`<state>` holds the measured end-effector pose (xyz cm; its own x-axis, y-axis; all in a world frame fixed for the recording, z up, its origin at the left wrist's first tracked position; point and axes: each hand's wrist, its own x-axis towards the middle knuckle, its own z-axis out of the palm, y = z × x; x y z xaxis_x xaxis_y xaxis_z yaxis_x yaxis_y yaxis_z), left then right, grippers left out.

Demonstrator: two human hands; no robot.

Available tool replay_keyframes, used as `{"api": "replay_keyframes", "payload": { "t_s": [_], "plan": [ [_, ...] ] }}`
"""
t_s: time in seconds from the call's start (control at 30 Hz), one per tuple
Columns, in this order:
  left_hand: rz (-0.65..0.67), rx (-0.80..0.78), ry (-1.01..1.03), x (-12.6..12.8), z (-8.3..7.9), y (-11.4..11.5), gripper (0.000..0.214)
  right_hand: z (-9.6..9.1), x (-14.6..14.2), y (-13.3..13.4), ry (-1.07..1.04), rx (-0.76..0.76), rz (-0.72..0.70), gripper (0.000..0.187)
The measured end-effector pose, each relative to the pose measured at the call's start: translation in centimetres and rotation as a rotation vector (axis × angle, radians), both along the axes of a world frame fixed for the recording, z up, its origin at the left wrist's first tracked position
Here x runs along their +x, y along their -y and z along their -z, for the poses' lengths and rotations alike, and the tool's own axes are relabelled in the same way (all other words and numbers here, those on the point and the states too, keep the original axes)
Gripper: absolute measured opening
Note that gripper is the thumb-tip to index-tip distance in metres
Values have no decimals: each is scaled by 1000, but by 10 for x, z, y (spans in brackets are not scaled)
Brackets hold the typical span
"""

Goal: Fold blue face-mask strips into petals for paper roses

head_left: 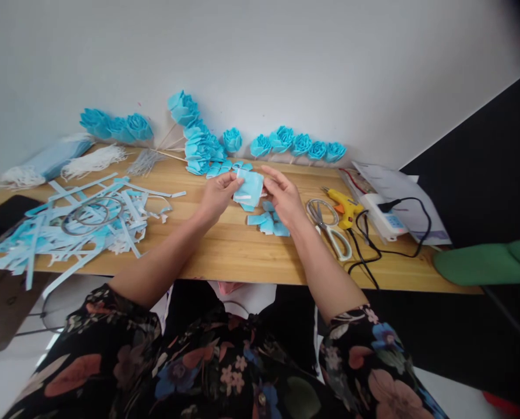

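Note:
Above the middle of the wooden table I hold up a light blue fabric square (251,185) with a pale strip along its lower part. My left hand (219,195) pinches its left edge between thumb and fingers. At the right edge, my right hand (282,196) has its thumb and fingertips closed on the square. Below my right hand lies a small heap of blue fabric pieces (266,223). Just behind the hands, several folded blue pieces (219,168) are spread near a cluster of blue fabric roses (198,148).
Blue cut strips (85,221) cover the table's left side, beside a stack of face masks (52,158) and a dark phone (6,220). Scissors (332,233), a yellow glue gun (346,206) and a power strip (384,218) with black cords lie right. More roses (301,144) line the wall.

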<state>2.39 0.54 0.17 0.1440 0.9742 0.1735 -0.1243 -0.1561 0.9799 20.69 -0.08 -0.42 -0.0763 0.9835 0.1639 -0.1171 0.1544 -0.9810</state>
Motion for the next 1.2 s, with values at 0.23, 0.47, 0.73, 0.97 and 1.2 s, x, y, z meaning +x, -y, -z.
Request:
{"api": "replay_keyframes", "payload": {
  "t_s": [0.23, 0.47, 0.73, 0.97, 1.2],
  "plan": [
    [-66, 47, 12, -5, 2, -5, 30, -4, -1, 4, -81, -41, -56, 52],
    [-75, 25, 104, -4, -1, -5, 30, -2, 0, 3, 39, -18, -33, 58],
    [48, 13, 120, -2, -5, 0, 35, -4, 0, 5, -50, -110, -65, 49],
    [107, -23, 128, 2, -2, 2, 39, 0, -1, 2, 4, -49, -79, 49],
    [39, -134, 215, 2, -2, 1, 46, 4, 3, -7, -238, -48, 91, 39]
  ]
}}
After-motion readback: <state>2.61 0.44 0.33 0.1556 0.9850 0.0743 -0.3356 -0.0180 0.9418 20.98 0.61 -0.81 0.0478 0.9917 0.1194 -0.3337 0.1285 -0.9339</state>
